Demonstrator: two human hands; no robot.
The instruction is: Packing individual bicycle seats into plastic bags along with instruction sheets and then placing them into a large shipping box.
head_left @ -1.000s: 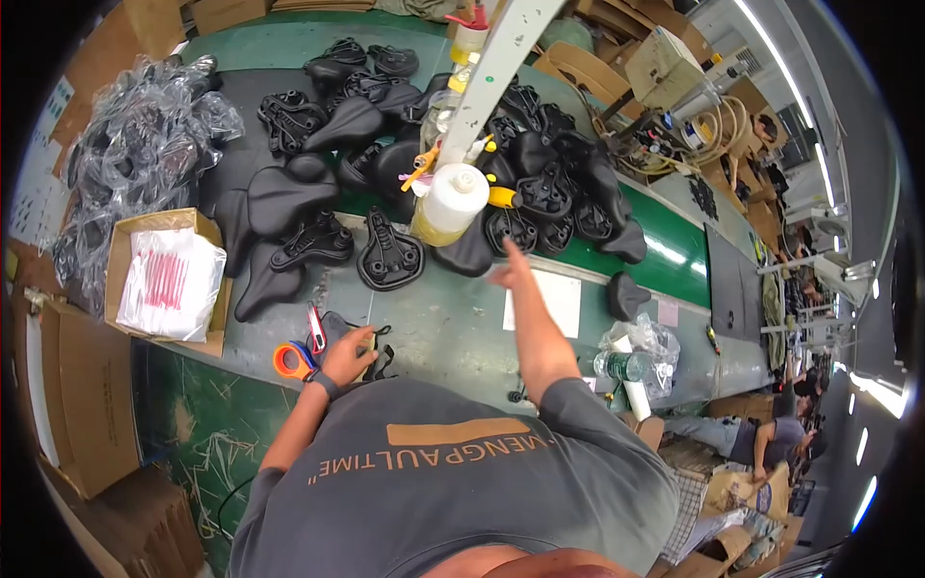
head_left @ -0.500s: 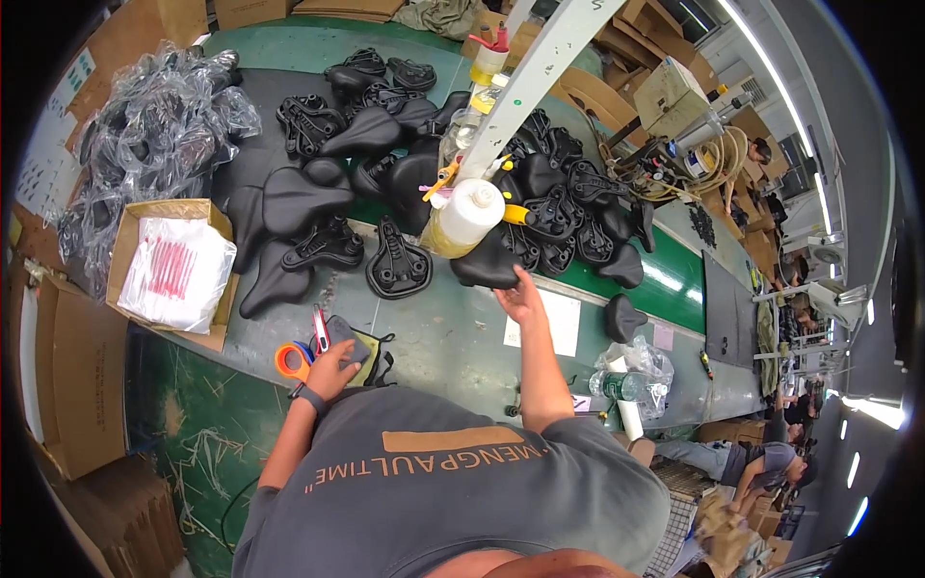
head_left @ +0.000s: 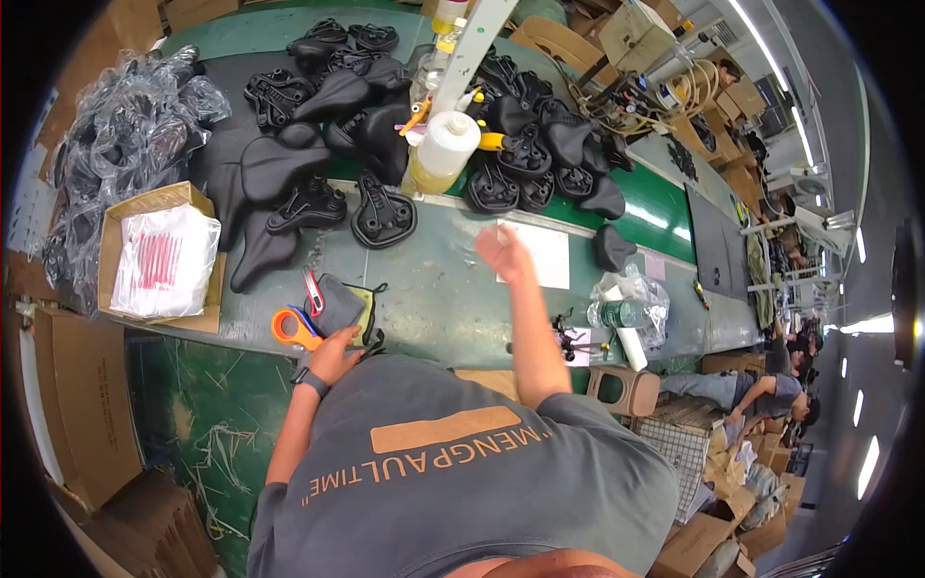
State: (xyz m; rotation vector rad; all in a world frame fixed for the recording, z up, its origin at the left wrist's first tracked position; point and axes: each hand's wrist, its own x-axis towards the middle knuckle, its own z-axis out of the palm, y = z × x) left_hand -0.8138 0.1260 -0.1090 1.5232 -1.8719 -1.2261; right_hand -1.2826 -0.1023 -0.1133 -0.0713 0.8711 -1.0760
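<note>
Outstretched, the right hand [head_left: 507, 254] hovers by the white sheet [head_left: 549, 258], loosely spread; the left hand [head_left: 334, 356] lies well left of that, its grip unclear.

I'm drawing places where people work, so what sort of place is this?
It's probably a factory workshop: many black bike seats are piled on a long green workbench, and cardboard boxes stand around it.

A green floor [head_left: 246, 380] strewn with pale scraps [head_left: 224, 455] shows at lower left beside a cardboard box [head_left: 89, 405]. A long green workbench [head_left: 434, 303] crosses the middle; bright ceiling lights [head_left: 868, 465] line the right side.
</note>
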